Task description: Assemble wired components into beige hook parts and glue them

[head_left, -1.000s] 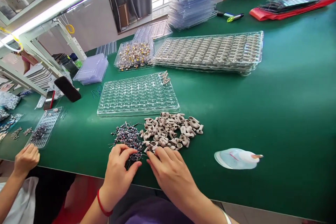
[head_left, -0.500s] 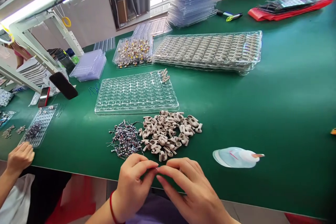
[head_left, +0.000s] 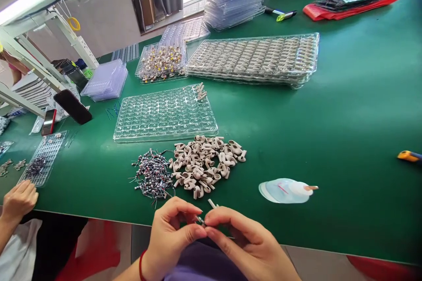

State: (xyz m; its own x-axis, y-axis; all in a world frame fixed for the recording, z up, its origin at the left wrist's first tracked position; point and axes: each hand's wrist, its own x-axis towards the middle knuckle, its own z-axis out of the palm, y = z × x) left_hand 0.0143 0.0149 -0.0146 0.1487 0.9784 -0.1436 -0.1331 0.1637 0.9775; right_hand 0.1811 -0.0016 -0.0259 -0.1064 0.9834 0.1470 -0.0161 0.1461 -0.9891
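the left hand (head_left: 171, 235) pinches a small dark part (head_left: 200, 221), thumb and finger closed on it. just beside, a pale tube (head_left: 211, 203) now shows, unseen a moment earlier, so a second piece seems to be at hand. the right hand (head_left: 249, 240) also grips the dark part.

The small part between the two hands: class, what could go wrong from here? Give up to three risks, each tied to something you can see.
1. The small part, pinched between the left hand and the right hand, could slip and be lost near the table's front edge.
2. A pale piece is partly hidden by the right hand; if loosely held, it might drop.
3. The dark wired pile and beige pile lie side by side, so a nudge could mix them.
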